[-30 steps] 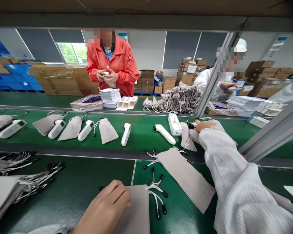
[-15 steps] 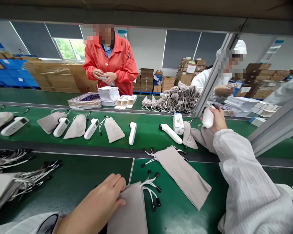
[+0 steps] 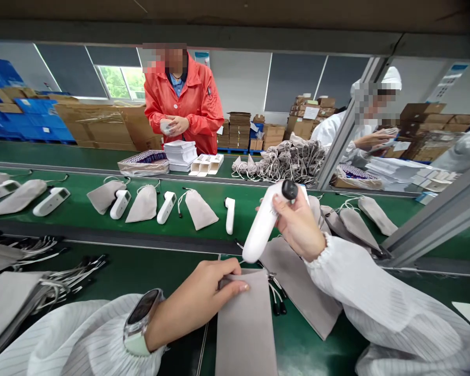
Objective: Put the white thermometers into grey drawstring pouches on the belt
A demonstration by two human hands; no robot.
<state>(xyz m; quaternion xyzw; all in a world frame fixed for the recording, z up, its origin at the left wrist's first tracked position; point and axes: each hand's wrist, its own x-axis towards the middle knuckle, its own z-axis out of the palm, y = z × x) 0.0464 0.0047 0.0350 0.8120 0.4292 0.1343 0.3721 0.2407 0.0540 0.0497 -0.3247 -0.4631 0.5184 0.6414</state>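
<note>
My right hand [image 3: 297,219] grips a white handheld thermometer [image 3: 260,230] with a black round head, tilted with its handle end down. That lower end hangs just above the mouth of a grey drawstring pouch [image 3: 246,329]. My left hand [image 3: 215,287] pinches the pouch at its top edge, thumb on the near side. White cords with black tips stick out at the pouch's upper right. Another grey pouch [image 3: 309,292] lies flat behind, partly covered by my right hand and sleeve.
On the green belt [image 3: 203,243] lie several thermometers [image 3: 230,215] and grey pouches [image 3: 199,209]. Stacked pouches [image 3: 15,292] sit at left. Across stands a person in red [image 3: 184,104], near a heap of pouches [image 3: 282,159]; another in white [image 3: 337,130] is behind a metal post [image 3: 348,122].
My right hand has come back from the belt toward the left and nearer with the thermometer. My left hand has moved right and up, the pouch with it. Belt items appear shifted right.
</note>
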